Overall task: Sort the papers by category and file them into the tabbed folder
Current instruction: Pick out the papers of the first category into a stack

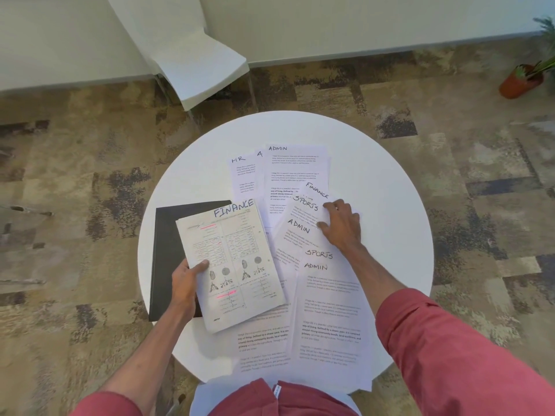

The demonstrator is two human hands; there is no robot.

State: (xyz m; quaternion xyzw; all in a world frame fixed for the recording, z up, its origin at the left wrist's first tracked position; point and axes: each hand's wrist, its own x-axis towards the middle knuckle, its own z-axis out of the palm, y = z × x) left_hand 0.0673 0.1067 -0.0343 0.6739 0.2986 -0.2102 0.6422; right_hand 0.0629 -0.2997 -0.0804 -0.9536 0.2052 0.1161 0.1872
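My left hand [185, 285] grips a small stack of sheets headed FINANCE [237, 259] by its left edge, thumb on top, above the black folder [166, 250] lying shut on the table's left side. My right hand [342, 225] rests on the spread of papers, fingers curled on a sheet marked FINANCE [316, 190] that lies partly under a SPORTS sheet [303, 210]. Other sheets headed ADMIN [295, 172], HR [243, 172], SPORTS [318, 254] and ADMIN [329, 310] overlap across the middle and near side.
The round white table [192, 175] stands on patterned carpet. A white chair [198, 64] is beyond it at the left, and a potted plant [522, 79] sits on the floor at the far right.
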